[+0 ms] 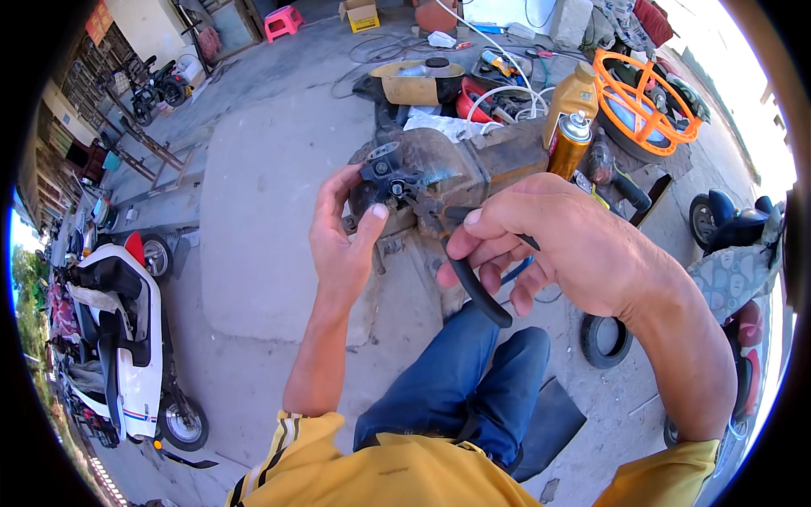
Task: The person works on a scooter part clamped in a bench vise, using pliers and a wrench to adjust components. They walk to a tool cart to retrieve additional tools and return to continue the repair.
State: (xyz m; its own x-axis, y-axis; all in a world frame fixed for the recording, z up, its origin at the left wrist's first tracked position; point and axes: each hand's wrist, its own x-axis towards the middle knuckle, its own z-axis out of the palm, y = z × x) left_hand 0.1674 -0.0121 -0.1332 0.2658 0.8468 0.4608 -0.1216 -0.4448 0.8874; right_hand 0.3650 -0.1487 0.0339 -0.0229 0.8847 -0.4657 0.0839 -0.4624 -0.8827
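Note:
My left hand (pixel 340 241) holds a small dark metal part (pixel 391 173) with a bolt in its middle and a round end at the top. The thumb presses on its near side. In my right hand (pixel 574 241) is a pair of pliers with black-coated handles (pixel 478 291), the fingers wrapped loosely round them. The pliers' jaws point left and reach toward the metal part; I cannot tell if they grip it. Right behind my hands stands a worn, rusty metal machine body (pixel 443 160), partly hidden by them.
A gold spray can (pixel 569 148) and a gold plastic bottle (pixel 578 91) stand at the back right, near an orange spoked frame (pixel 650 127) and a power tool (pixel 621 177). A white scooter (pixel 139 338) is at left. A small tyre (pixel 623 345) lies at right on the concrete floor.

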